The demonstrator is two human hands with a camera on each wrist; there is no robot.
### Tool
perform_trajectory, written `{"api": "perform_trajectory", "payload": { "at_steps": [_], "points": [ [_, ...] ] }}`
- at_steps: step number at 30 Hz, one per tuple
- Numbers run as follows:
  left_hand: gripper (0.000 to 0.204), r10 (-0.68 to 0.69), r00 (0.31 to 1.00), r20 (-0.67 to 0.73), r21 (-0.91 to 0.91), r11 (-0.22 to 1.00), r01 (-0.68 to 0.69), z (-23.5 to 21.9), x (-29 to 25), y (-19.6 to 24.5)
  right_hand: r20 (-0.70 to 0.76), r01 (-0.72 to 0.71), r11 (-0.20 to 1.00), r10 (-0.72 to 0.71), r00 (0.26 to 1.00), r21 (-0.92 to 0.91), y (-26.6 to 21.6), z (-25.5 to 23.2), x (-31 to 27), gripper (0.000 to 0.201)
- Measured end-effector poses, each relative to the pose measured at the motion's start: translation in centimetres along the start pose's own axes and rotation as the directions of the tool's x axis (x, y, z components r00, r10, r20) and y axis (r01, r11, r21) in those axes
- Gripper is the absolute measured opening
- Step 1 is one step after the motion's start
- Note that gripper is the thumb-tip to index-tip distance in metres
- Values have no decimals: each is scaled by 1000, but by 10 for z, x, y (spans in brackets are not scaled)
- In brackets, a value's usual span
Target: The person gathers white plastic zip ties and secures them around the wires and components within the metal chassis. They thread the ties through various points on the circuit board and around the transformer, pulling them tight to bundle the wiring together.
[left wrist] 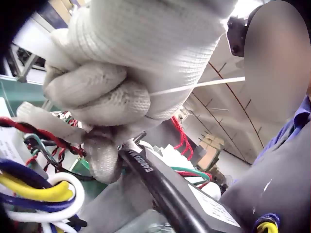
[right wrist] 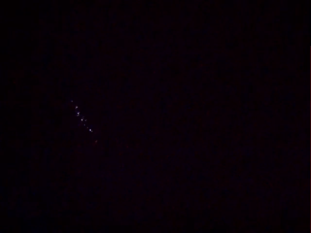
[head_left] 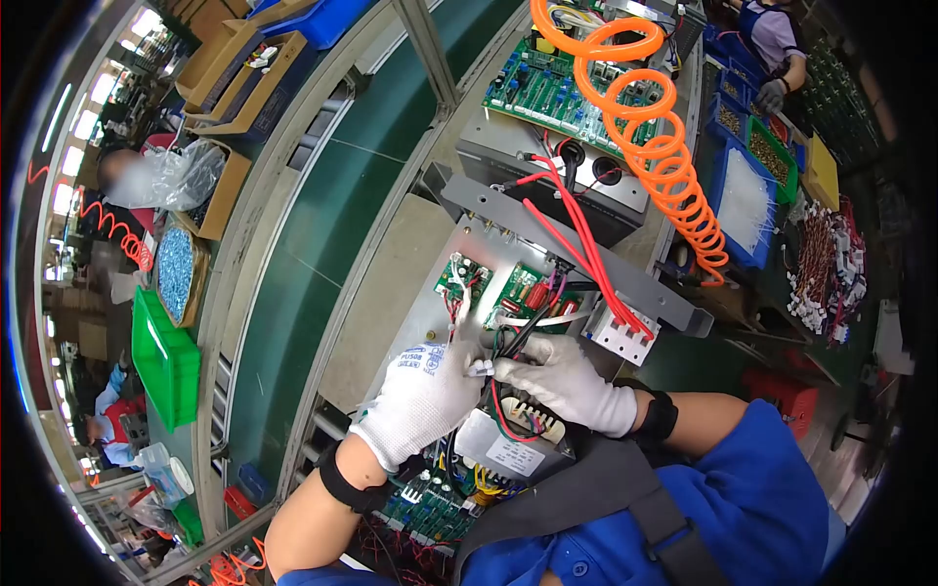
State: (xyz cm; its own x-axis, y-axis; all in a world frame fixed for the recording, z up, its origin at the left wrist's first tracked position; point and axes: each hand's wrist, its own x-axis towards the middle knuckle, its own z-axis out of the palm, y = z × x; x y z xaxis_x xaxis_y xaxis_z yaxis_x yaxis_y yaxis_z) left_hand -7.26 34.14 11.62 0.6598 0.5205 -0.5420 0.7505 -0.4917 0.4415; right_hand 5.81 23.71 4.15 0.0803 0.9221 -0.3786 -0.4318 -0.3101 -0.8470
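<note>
Both hands wear white knit gloves and meet over an open metal unit with circuit boards (head_left: 523,293). My left hand (head_left: 420,396) pinches a small white connector (head_left: 480,368) from the left side. In the left wrist view that hand (left wrist: 116,77) has its fingers curled, with twisted red and black wires (left wrist: 36,131) at the fingertips. From the right, my right hand (head_left: 567,381) has fingers bent around the wires beside the connector. Just below the hands sits a transformer with a white label (head_left: 513,455). The right wrist view is almost wholly black.
An orange coiled hose (head_left: 664,146) hangs at the upper right, near a grey metal bar (head_left: 586,249) with red cables. Another board (head_left: 415,513) lies near my body. A green tray (head_left: 164,356) stands left, beyond the conveyor (head_left: 322,225). People work in the background.
</note>
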Motion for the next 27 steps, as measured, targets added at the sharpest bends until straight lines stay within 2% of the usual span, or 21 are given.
{"api": "perform_trajectory", "payload": {
  "at_steps": [1,3,4,5,7,9,11,13,15,16,17,18,19,20,21,23,25,27],
  "points": [
    [17,8,1000,1,2,1000,-8,-1,1,-1,-7,4,1000,-4,1000,-1,-3,-2,-1,16],
    [20,61,998,16,-161,985,-58,-3,0,-5,77,-102,995,102,992,-1,-7,-9,-2,22],
    [20,63,998,17,-159,985,-60,0,1,-6,98,-70,991,81,992,-110,-4,-10,5,28],
    [21,53,999,0,-157,986,-52,4,1,-9,96,-71,992,81,992,-109,-6,-14,5,28],
    [22,41,999,-9,-156,987,-42,5,0,-9,86,-223,869,288,954,-442,-24,-17,3,14],
    [24,67,998,-5,-92,994,-67,-4,-3,-5,105,-213,903,270,957,-373,-27,-13,1,16],
    [24,82,997,-2,-85,993,-82,-18,-5,-4,111,-65,952,103,988,-299,-14,-12,2,31],
    [24,97,995,1,-70,993,-97,-25,-2,-3,110,-51,966,81,991,-252,-13,-12,2,30],
    [12,99,993,-64,-241,964,-112,-24,4,-2,105,-38,979,60,993,-203,-13,-11,2,29],
    [13,-55,995,80,-495,865,87,-35,2,11,98,-54,988,68,993,-145,-13,-10,2,28],
    [13,-55,995,82,-490,867,88,-39,1,18,93,-69,994,77,993,-86,-14,-9,2,27],
    [13,-67,985,160,-668,727,158,-42,0,23,93,-66,994,74,993,-81,-17,-11,1,27],
    [13,-62,970,236,-805,546,231,-42,0,26,87,-120,973,139,986,-195,-24,-14,0,26],
    [14,-50,965,259,-833,495,249,-35,0,28,74,-171,937,202,977,-306,-27,-17,-2,24],
    [17,-5,975,223,-829,526,193,-20,1,22,75,-169,938,200,977,-303,-26,-20,-4,24],
    [21,34,995,93,-902,425,70,4,2,13,107,-211,951,239,965,-225,-22,-28,-9,20],
    [22,26,998,64,-893,448,46,13,1,11,120,-229,956,253,960,-184,-19,-33,-16,19],
    [23,18,999,35,-886,463,22,15,0,12,97,-141,986,150,984,-92,-15,-37,-25,21]
  ]
}}
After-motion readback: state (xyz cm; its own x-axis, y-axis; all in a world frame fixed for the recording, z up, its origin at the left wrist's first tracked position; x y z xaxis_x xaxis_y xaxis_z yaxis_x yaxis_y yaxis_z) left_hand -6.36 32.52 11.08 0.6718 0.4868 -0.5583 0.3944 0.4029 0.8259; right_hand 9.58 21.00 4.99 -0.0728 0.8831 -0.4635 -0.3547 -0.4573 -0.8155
